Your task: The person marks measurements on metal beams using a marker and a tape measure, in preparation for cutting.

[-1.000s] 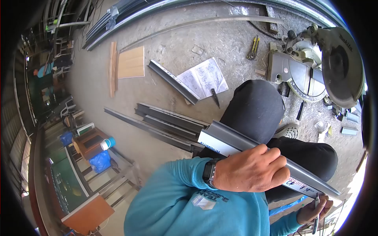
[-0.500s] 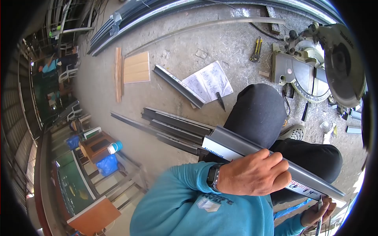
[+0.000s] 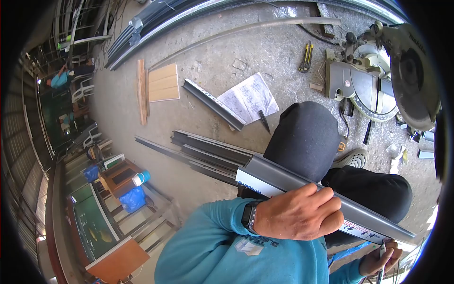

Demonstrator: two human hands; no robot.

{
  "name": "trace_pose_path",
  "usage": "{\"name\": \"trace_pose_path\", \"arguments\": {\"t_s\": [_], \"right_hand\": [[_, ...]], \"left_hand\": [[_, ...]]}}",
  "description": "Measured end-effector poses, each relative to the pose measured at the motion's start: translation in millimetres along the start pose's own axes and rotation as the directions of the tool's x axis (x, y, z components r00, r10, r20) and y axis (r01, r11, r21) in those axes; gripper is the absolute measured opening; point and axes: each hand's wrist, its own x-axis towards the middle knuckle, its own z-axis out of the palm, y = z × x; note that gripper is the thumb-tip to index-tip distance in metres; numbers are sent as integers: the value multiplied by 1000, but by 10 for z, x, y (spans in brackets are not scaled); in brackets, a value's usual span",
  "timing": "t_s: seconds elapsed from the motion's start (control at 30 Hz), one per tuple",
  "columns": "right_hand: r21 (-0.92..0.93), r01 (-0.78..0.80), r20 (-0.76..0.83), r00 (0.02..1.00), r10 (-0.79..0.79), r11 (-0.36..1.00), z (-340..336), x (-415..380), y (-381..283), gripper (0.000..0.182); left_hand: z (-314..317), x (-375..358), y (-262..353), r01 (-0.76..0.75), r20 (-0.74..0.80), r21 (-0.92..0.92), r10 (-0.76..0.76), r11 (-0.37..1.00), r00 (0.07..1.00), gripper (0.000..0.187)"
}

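A dark grey aluminum profile [image 3: 293, 171] lies slantwise across my thighs, with a white printed label along its near side. My left hand [image 3: 295, 213], wearing a watch, is closed over the profile's middle, fingers wrapped on its upper edge. At the profile's lower right end my right hand [image 3: 379, 260] is closed around a slim white pen [image 3: 381, 258], held upright. The pen's top end is at the label's edge, close to some dark handwriting [image 3: 362, 230]. Several more dark profiles [image 3: 213, 151] lie on the floor, just left of the held one.
An open notebook [image 3: 249, 99] with a black marker [image 3: 264, 121] lies ahead, beside a short profile [image 3: 213, 104]. A miter saw [image 3: 362, 85] stands at right, near a yellow cutter knife [image 3: 306, 57]. Wood panels [image 3: 163, 82] lie farther left. A person [image 3: 60, 79] is in the background.
My left hand and the profile have shifted slightly left, and the view has moved a little. The pen in my right hand stays at the label's edge.
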Motion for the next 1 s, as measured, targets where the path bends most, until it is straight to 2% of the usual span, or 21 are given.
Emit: {"name": "trace_pose_path", "arguments": {"t_s": [0.07,0.13,0.17,0.2,0.27,0.3,0.33,0.37,0.4,0.5,0.53,0.63,0.67,0.7,0.73,0.77,0.83,0.9,1.0], "right_hand": [[10,-22,22,1000,22,1000,-93,9,51,20],[-126,29,-66,997,-37,992,-234,2,191,14],[7,-52,-103,993,53,999,-41,-5,66,14],[-125,4,-84,996,-15,992,105,25,-57,19],[-172,65,-55,996,-76,983,190,46,-160,27],[-183,127,-40,990,-136,975,233,75,-182,27],[-21,62,-5,998,-62,998,331,77,-326,25],[84,56,41,997,-60,995,306,83,-318,25],[85,94,60,993,-99,992,311,82,-297,24],[106,117,107,986,-128,987,291,47,-270,25],[96,76,124,988,-88,992,279,28,-297,24],[24,93,156,983,-95,995,205,-5,-319,24],[10,94,108,990,-95,995,208,-33,-312,25],[72,81,103,991,-88,994,139,-54,-211,25],[40,22,103,994,-26,999,131,-77,-234,25],[28,96,101,990,-99,995,92,-50,-119,23],[30,134,50,990,-136,990,25,-6,38,22],[-25,59,28,998,-59,998,59,-33,-87,24],[-15,139,-23,990,-139,990,157,7,-58,27]], "left_hand": [[-18,3,-13,6,9,-12,-6,1000,1000,21],[-33,21,-17,0,23,-11,0,1000,1000,21],[-70,38,-39,-12,30,-22,13,1000,999,22],[-116,69,-66,-32,62,8,31,999,998,22],[-108,65,-47,1,92,-26,1,1000,996,24],[-64,65,-30,33,45,-90,-29,995,999,34],[-80,89,-7,44,47,-112,-39,993,998,46],[-103,103,5,31,64,-115,-24,993,998,57],[-78,98,-11,6,20,-84,-5,996,1000,25],[-67,87,50,5,-21,-67,-6,998,1000,28],[-74,81,70,-7,-39,-69,4,998,999,29],[-59,37,118,-9,-64,-57,6,998,998,28],[-36,-27,119,-9,-19,-13,9,1000,1000,50],[-31,-52,124,-21,-28,-8,21,1000,999,42],[3,-74,117,-33,-64,18,34,999,997,30],[32,-81,128,-52,-127,65,60,997,990,20],[84,-96,140,-76,-170,101,93,992,981,17],[133,-110,147,-89,-208,162,122,983,970,19],[147,-118,95,-115,-206,134,141,984,968,19]]}}
